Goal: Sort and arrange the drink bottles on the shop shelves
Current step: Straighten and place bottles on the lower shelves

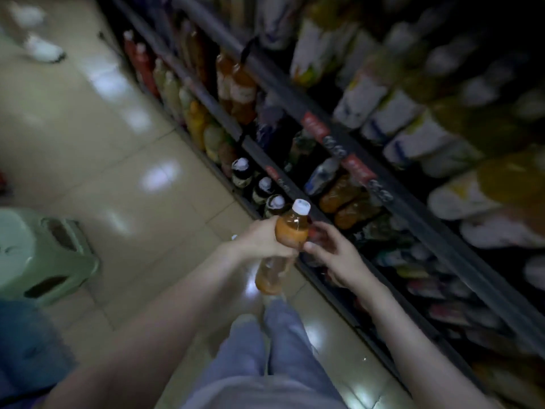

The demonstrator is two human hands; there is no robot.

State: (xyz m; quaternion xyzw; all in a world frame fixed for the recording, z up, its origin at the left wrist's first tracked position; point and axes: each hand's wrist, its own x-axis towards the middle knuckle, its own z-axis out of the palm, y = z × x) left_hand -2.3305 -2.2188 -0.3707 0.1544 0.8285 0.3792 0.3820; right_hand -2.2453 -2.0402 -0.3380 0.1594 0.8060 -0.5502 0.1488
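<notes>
**Item: one amber drink bottle, held in both hands before the shelves**

- Left hand (262,240): fingers wrapped round the middle of the drink bottle (290,231), gripping it just below the orange label.
- Right hand (336,255): at 3 o'clock of the bottle, with the thumb tip touching its side. The fingers are loosely bent toward the shelf. Blur hides whether they grip anything.
- Drink bottle: white cap at 1 o'clock, amber base at 7 o'clock, tilted. It is held over the floor, just in front of the lower shelf edge.
- Dark bottles (264,187): three with white caps, at 12 o'clock of the hands, in a row on the lowest shelf.
- Amber bottles (342,193): at 1 o'clock, on the next shelf up.
- White-labelled bottles (398,113): at 2 o'clock, on the upper shelf, blurred.
- Shelves (295,104): run from 11 o'clock to 5 o'clock, with red price tags on the rail.
- Trouser legs (280,335): at 6 o'clock.
- Green stool (44,255): at 9 o'clock, on the tiled floor (118,143).
- White shoes (41,48): at 11 o'clock, far off.
</notes>
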